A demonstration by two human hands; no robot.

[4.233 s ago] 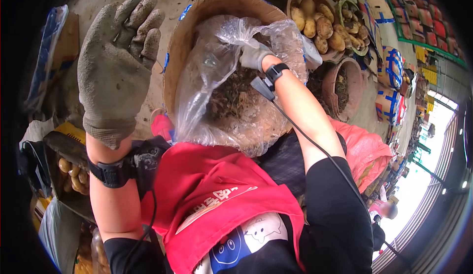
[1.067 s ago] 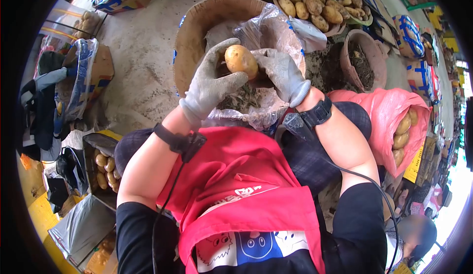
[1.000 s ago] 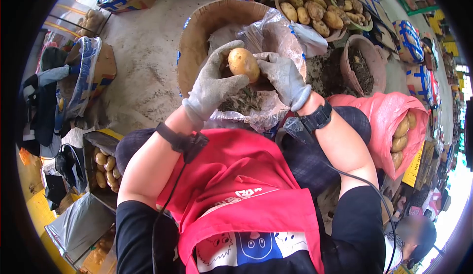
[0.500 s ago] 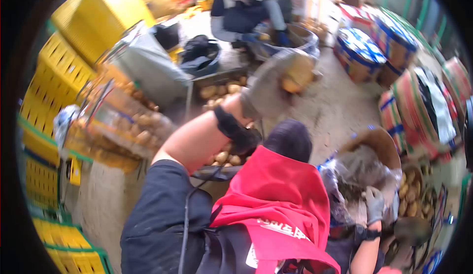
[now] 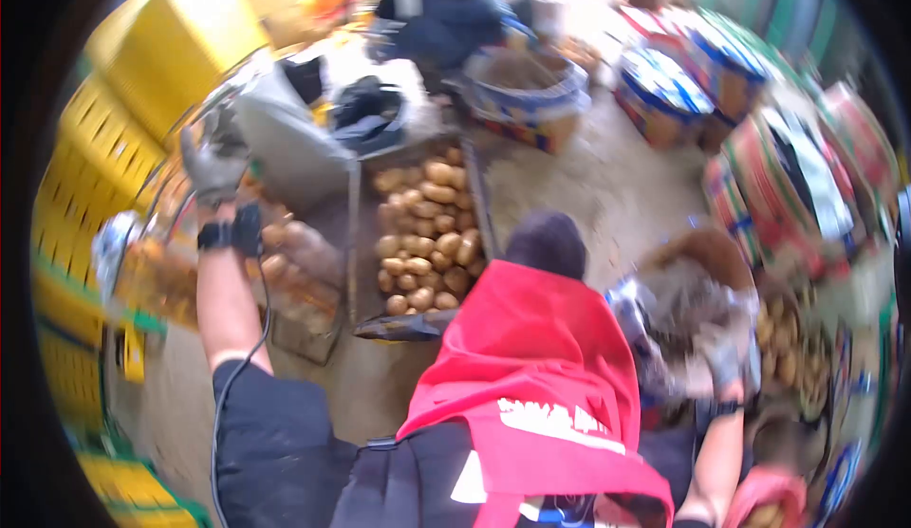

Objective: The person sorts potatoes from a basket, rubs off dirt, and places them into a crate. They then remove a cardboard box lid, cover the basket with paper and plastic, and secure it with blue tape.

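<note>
Many potatoes (image 5: 447, 243) in a box (image 5: 403, 327)

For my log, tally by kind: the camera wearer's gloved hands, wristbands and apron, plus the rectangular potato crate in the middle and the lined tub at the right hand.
Gloved hands: 2 (left hand, right hand)
Wristbands: 2
Red apron: 1
Potato crate: 1
Lined tub: 1
Total: 7

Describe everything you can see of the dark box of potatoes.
The dark box is rectangular and open-topped, set on the floor; the red apron hides its near right corner. Many loose, tan-to-brown potatoes lie inside. Neither the left hand nor the right hand touches it. Blur hides what its walls are made of.
</note>
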